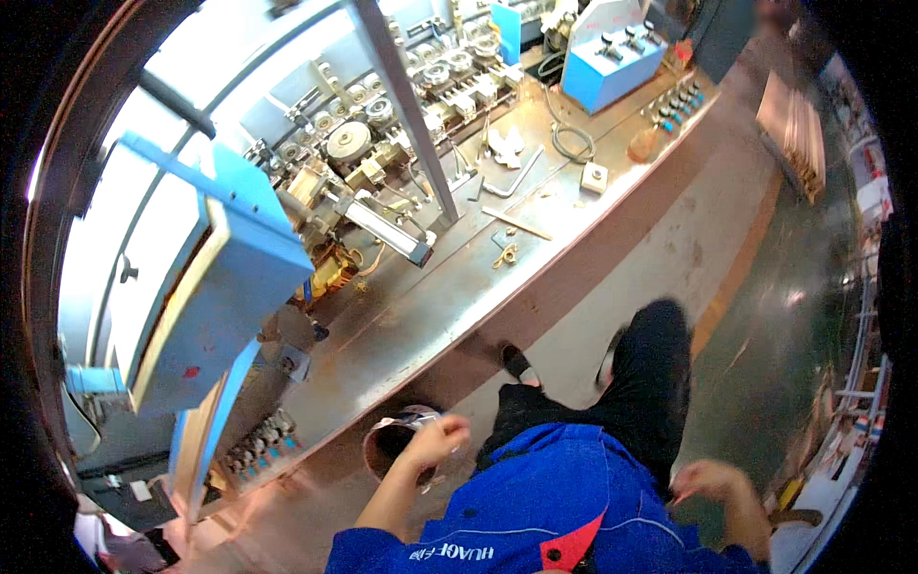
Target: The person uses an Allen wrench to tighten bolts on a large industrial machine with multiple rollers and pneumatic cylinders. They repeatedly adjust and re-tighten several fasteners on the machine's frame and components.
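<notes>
My left hand [440, 440] is closed, its fingers curled inward, beside and above a round bucket [374, 442] on the floor. Whether a small thing sits in those fingers I cannot make out. Low at the right, my right hand [706, 478] hangs beside my hip with bent fingers. Motion blurs its fingertips, so its grip is unclear. Ahead runs the metal bed [435, 311] of a long machine. On it lie a bent hex key [523, 176], a thin flat bar [516, 223], a yellowish cord [505, 254] and a crumpled white rag [505, 146].
Rollers and fittings [349, 142] line the machine's far side. A blue cabinet [234, 287] juts out at left. A blue control box [612, 77] and a small button box [593, 178] stand on the bed. Stacked boards [792, 134] lie at far right.
</notes>
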Tool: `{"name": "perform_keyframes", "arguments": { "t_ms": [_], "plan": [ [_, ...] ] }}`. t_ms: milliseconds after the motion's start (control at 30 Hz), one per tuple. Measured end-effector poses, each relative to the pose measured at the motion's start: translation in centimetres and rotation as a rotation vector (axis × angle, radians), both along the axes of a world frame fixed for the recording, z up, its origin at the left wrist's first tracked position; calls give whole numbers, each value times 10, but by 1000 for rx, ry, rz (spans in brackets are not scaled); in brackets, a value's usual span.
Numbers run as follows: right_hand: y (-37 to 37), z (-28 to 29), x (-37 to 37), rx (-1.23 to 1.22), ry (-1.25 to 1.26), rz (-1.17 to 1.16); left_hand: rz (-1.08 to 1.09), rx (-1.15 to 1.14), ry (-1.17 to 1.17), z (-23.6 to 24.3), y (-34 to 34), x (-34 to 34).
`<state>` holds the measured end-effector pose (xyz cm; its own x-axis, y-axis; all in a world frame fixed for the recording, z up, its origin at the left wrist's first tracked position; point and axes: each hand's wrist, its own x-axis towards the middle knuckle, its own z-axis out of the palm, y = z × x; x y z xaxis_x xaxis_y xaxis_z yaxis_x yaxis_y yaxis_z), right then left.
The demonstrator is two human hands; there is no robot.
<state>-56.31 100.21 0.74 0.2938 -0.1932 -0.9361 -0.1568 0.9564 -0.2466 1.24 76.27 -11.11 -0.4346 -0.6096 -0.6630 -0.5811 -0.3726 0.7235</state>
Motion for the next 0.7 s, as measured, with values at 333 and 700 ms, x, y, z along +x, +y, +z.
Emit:
{"name": "perform_keyframes", "arguments": {
  "t_ms": [333, 700],
  "plan": [
    [-501, -40, -74, -1074, 658, -86, 963, -135, 277, 8, -197, -72],
    [-855, -147, 240, -1436, 18, 741, 1367, 14, 305, -24, -334, -100]
  ]
}}
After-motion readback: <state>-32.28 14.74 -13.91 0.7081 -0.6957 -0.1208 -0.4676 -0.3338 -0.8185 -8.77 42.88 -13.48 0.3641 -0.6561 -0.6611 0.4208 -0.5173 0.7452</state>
